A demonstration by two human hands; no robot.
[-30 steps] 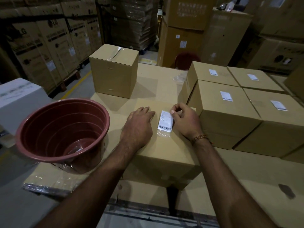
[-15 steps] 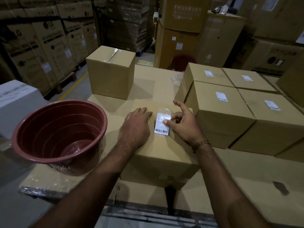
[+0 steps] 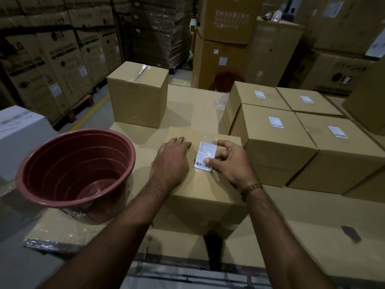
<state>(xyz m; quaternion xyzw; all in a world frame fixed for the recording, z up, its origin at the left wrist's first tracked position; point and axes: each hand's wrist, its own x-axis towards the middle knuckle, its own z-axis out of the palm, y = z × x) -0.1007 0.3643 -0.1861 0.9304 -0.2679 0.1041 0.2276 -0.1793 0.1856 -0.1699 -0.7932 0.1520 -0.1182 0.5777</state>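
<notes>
Label-fixing step, head view. A white barcode label [image 3: 205,155] lies on the top face of a shut carton [image 3: 200,195] that stands at the middle of the near edge of the cardboard-covered tabletop [image 3: 312,226]. The label sits towards the carton's far right, under what looks like clear film, with its barcode end nearest the person. The left hand [image 3: 170,161] is released and spread flat, palm down, on the carton top just left of the label. Its fingers are straight and point away from the person, and it appears to steady the carton. The right hand [image 3: 231,163] grasps the label along its right edge. The thumb tip bears on the barcode end, the bent forefinger reaches the far right corner, and the other fingers are curled beside it. The wrist is raised and carries a bracelet. The step in hand is judged to be seating the label. The next move probably calls for a firm, even rub along it, so that the film lies without wrinkles and the label remains square to the carton's edges. Four cartons that already carry labels [image 3: 275,140] stand along the right edge, touching the carton in hand. An open red tub [image 3: 77,174] sits at the near left corner, and a taller taped carton [image 3: 137,94] stands farther back on the left.
</notes>
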